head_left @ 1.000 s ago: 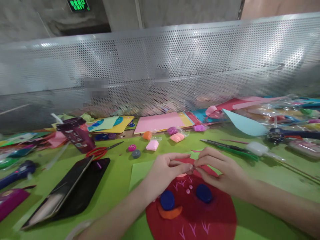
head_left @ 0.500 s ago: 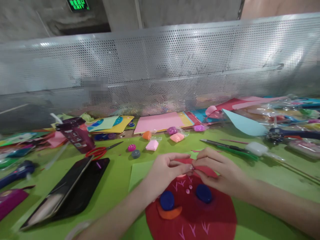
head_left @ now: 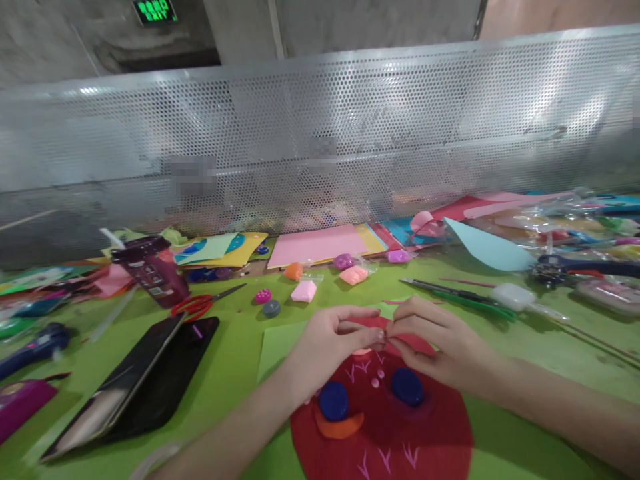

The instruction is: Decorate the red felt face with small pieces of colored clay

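My left hand point(head_left: 337, 340) and my right hand point(head_left: 430, 337) meet fingertip to fingertip above the upper part of a red paper round point(head_left: 390, 440). Both are closed in a pinch; whatever lies between the fingertips is too small to make out. On the red paper sit two dark blue clay discs point(head_left: 334, 401), a curved orange clay piece point(head_left: 343, 427), small pink dots point(head_left: 375, 383) and thin pink branching strips point(head_left: 384, 460). A peach-coloured piece point(head_left: 361, 352) shows partly beneath my left fingers. Light green paper point(head_left: 280, 340) lies under the round.
Left stand a tablet in a black case point(head_left: 165, 380), red-handled scissors point(head_left: 200, 305) and a purple cup with a straw point(head_left: 155, 270). Ahead lie clay packets point(head_left: 304, 290) and a grey cap point(head_left: 271, 308). Dark-bladed scissors point(head_left: 450, 295) lie right. A perforated metal screen point(head_left: 320, 133) borders the far edge.
Almost nothing differs. Both hands keep the same pinch over the red paper, with at most a tiny shift of the fingertips.
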A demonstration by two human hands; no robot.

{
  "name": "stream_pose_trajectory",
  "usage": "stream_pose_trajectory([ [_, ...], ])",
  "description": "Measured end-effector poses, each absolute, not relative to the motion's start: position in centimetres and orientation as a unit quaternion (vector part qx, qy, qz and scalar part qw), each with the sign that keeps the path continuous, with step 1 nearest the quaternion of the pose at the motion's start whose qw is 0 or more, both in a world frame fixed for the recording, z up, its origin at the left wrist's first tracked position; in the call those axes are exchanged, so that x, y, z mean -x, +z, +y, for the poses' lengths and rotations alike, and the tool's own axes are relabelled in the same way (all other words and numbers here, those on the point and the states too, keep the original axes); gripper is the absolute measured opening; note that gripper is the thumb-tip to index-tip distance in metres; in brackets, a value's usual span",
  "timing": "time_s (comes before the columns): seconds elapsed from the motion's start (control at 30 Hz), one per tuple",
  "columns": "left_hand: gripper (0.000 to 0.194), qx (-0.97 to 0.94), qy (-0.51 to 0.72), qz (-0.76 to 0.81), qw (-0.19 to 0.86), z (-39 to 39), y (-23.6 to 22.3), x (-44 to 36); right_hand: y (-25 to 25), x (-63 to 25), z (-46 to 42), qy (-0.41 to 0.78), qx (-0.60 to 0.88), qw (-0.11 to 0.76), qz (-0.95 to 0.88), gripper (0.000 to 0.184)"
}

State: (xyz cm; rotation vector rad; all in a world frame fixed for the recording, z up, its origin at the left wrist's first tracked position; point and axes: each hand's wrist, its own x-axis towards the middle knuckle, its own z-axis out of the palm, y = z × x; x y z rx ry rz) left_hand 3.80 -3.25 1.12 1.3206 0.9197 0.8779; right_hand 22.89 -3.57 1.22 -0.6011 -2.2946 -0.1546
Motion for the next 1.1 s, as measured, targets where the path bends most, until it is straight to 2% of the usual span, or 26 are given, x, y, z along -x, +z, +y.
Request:
stream_pose_trajectory([
  [0.23,0.031,-0.554,0.41,0.431,0.583,-2.1,1.1,-2.8,1.3,-24.4,-1.8,-0.087,0.226,0.351,-0.904,0.011],
  [0.37,0.028,-0.521,0.439,0.484,0.55,-0.9,0.6,-1.7,1.3,-26.5,1.0,-0.113,0.297,0.337,-0.886,0.016],
  [0.57,0.027,-0.489,0.431,0.521,0.551,-0.3,0.1,-1.3,0.4,-26.3,5.4,-0.146,0.389,0.145,-0.898,0.023],
  [0.73,0.027,-0.501,0.426,0.521,0.545,-0.3,0.0,-1.5,0.3,-25.0,7.4,-0.164,0.399,0.075,-0.899,0.023],
  [0.93,0.023,-0.506,0.41,0.524,0.55,-0.5,0.5,-1.5,0.7,-25.6,5.9,-0.182,0.357,0.016,-0.916,0.019],
  [1.1,0.026,-0.51,0.406,0.521,0.551,-0.5,0.4,-1.5,0.4,-25.1,5.6,-0.218,0.362,0.025,-0.906,0.04],
])
